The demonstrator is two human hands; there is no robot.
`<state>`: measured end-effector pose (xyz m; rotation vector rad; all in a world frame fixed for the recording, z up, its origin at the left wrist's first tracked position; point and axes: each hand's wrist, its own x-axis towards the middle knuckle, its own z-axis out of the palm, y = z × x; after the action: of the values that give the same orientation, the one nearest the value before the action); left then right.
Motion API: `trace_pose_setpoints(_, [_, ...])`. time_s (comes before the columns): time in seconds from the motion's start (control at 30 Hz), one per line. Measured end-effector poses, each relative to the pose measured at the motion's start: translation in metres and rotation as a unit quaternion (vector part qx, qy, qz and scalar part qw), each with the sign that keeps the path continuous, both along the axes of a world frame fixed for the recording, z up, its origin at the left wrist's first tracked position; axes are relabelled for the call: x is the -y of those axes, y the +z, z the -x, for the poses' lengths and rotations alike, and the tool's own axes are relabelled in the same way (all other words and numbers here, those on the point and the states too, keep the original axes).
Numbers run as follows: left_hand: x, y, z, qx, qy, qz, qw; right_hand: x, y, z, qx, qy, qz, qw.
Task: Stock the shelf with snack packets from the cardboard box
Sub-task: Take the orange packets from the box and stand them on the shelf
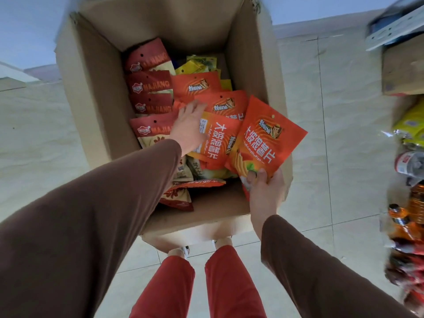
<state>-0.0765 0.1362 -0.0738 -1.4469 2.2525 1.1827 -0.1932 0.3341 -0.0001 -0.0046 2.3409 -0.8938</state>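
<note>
Plainly, most of the stocking is left: the cardboard box (96, 92) on the floor holds many packets. The right hand (263, 191) pinches one orange snack packet (263, 143) at its near corner, lifted over the box's right wall. The left hand (189, 127), fingers spread flat, rests on packets inside. Shelf goods (410, 203) blur at far right.

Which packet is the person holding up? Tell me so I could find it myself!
Look at the big cardboard box on the floor. At its right side, the right hand pinches the bottom of an orange chip packet. Unlike the other orange packets lying inside the box, this one is lifted up, overlapping the box's right wall.
</note>
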Motion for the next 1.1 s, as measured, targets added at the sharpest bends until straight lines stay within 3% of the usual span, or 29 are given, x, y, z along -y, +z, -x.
trace_pose_setpoints(0.1, [0.002,-0.008,0.009,0.055,-0.099,0.058,0.992,-0.001,-0.005,0.000,0.001,-0.003,0.002,1.000])
trace_pose_setpoints(0.27, [0.011,-0.011,0.004,0.151,-0.147,0.137,0.968,-0.003,0.001,0.002,0.057,-0.030,0.041,0.997])
trace_pose_setpoints(0.37, [0.024,-0.008,-0.011,0.107,0.011,0.078,0.991,-0.003,0.001,0.004,0.062,-0.029,0.050,0.996])
trace_pose_setpoints(0.43, [0.036,-0.005,-0.018,0.084,0.128,0.096,0.984,-0.004,0.001,0.004,0.065,-0.019,0.046,0.997])
trace_pose_setpoints(0.5, [0.044,-0.004,-0.023,0.088,0.165,0.133,0.973,-0.003,0.001,0.004,0.060,-0.006,0.041,0.997])
trace_pose_setpoints(0.67, [0.020,-0.008,-0.020,0.157,0.016,0.118,0.980,0.001,-0.002,0.007,0.047,0.014,0.023,0.999])
trace_pose_setpoints(0.8, [-0.016,-0.005,-0.007,0.124,0.035,0.276,0.952,0.004,-0.006,0.008,0.046,0.021,0.018,0.999])
trace_pose_setpoints(0.87, [-0.033,-0.007,-0.003,0.089,0.023,0.303,0.949,0.003,-0.011,0.009,0.044,0.031,0.014,0.998])
trace_pose_setpoints(1.1, [-0.068,-0.047,-0.022,0.195,-0.087,0.180,0.960,0.010,-0.027,0.009,0.078,0.024,0.016,0.997])
